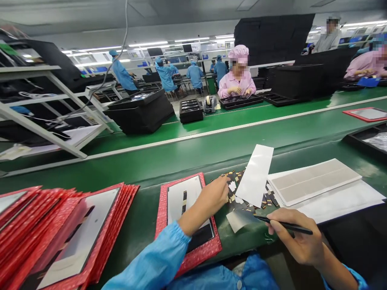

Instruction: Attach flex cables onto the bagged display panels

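Observation:
My left hand (pixel 214 194) reaches over the panel to the near-left side of a loose pile of small black-and-gold strips (pixel 269 198). Its fingers are drawn together at the tips, and whatever they pinch is too small to make out. In my right hand (pixel 302 237) is a pair of black tweezers (pixel 290 226), tips pointing left. Those tips are close to a thin greyish sheet (pixel 240 220) on the bench. A white card (pixel 256 173) lies across the pile. Under my left forearm, a flat display panel (pixel 177 197) rests on a red bubble-wrap pouch (pixel 162 209).
Many red pouches with panels (pixel 87 225) are stacked at left. To the right lie a beige sheet (pixel 317 181) on white paper and a black tray (pixel 359 137). Across the green bench (pixel 145 161), a person in pink (pixel 238 82) works beside black trays (pixel 139 110) and a tape dispenser (pixel 210 104).

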`<state>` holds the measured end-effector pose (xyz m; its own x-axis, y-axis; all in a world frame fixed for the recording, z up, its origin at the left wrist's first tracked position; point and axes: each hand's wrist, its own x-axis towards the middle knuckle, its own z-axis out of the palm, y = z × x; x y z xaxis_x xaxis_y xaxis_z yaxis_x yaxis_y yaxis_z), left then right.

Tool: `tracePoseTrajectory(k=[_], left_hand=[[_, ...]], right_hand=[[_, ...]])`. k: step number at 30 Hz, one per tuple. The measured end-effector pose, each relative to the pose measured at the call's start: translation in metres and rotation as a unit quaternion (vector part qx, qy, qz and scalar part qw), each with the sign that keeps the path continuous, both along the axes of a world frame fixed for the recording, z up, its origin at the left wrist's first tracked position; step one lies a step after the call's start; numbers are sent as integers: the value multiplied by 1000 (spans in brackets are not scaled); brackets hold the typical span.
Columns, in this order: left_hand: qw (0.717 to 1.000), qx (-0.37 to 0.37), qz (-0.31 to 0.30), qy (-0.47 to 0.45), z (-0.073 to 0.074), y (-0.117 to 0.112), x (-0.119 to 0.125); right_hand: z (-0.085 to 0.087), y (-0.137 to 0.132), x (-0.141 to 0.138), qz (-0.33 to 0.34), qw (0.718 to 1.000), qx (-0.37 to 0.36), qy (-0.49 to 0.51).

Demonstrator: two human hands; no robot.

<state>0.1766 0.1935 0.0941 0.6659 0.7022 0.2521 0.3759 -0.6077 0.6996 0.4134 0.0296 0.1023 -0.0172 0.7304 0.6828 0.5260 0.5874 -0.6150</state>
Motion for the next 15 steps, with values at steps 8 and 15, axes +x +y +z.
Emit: tracePoseTrajectory(k=[8,15], left_hand=[[955,-188,230,3,-1,-108,-83],[879,-329,331,-98,-34,-148,-84]], right_hand=[[-9,13,-31,60,996,-39,44],[-9,20,-56,93,993,-56,50]])
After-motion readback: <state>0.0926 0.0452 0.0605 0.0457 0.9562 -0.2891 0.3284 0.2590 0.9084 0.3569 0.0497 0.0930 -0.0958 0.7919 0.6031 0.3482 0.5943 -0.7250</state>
